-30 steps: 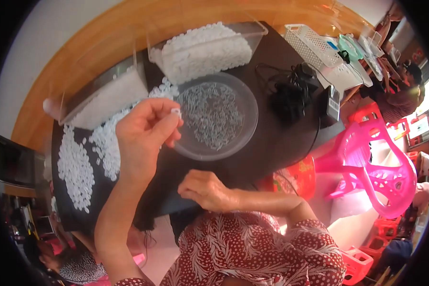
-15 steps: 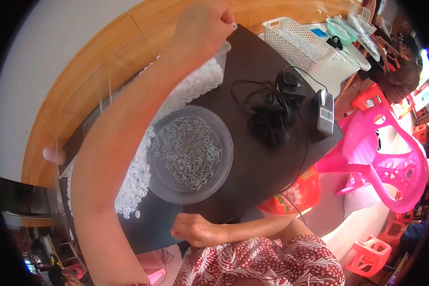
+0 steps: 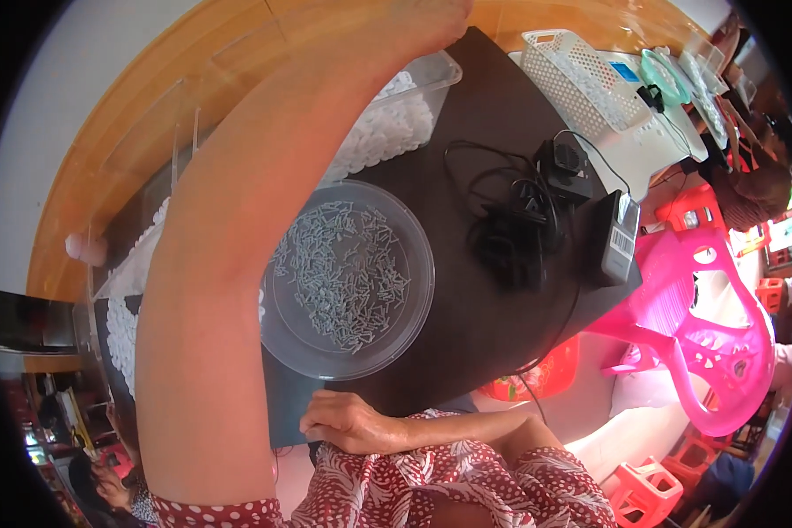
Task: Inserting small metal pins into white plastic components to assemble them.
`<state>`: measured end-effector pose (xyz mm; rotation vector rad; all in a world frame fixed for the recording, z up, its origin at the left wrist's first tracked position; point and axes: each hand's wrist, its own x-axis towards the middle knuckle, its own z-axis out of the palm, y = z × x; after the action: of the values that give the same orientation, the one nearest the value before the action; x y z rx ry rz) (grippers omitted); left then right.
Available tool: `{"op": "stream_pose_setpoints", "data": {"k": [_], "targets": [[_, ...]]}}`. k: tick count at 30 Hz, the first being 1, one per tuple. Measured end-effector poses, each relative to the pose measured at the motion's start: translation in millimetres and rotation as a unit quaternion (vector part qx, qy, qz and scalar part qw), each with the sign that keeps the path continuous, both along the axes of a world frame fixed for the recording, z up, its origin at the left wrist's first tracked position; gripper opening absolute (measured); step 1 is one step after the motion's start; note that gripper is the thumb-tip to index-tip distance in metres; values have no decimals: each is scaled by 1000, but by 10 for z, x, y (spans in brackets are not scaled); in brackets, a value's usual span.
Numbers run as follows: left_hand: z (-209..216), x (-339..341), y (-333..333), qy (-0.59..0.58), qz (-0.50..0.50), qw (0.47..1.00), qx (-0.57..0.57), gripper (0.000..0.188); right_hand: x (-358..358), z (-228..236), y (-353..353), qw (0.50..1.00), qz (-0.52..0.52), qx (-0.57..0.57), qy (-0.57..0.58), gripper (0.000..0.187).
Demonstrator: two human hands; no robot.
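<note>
My left arm reaches across the table to the top edge, where only part of my left hand (image 3: 440, 19) shows; its fingers are cut off from view. It is nearest a clear plastic box (image 3: 446, 72) holding many small white plastic pieces (image 3: 394, 128). Below the box sits a round clear tub (image 3: 421, 295) with a layer of small grey metal screws or pins (image 3: 348, 268). At the table's near edge rests my right hand (image 3: 343, 421), fingers curled closed, their contents hidden. More white pieces (image 3: 121, 339) lie left of my forearm, which hides part of the heap.
Black cables and an adapter (image 3: 565, 167) lie right of the tub, beside a grey-black device (image 3: 614, 239). A white perforated basket (image 3: 581, 84) stands far right. Beyond the table's right edge are a pink plastic chair (image 3: 678, 326) and red stools (image 3: 647, 493). Another person (image 3: 766, 172) is farther off.
My left hand has moved up and right, from above the box to the picture's top edge; the small white piece at its fingertips is out of sight. My right hand stays closed. The view has shifted slightly.
</note>
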<state>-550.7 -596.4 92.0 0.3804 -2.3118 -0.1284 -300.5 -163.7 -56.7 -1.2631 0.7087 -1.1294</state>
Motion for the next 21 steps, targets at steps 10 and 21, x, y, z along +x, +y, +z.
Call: {"op": "stream_pose_setpoints", "data": {"k": [10, 21], "targets": [[627, 3592, 2375, -44, 204, 972, -113, 12, 612, 255, 802, 978, 135, -156, 14, 11], [-292, 5586, 5215, -7, 465, 873, 144, 10, 688, 336, 784, 971, 143, -142, 127, 13]]}}
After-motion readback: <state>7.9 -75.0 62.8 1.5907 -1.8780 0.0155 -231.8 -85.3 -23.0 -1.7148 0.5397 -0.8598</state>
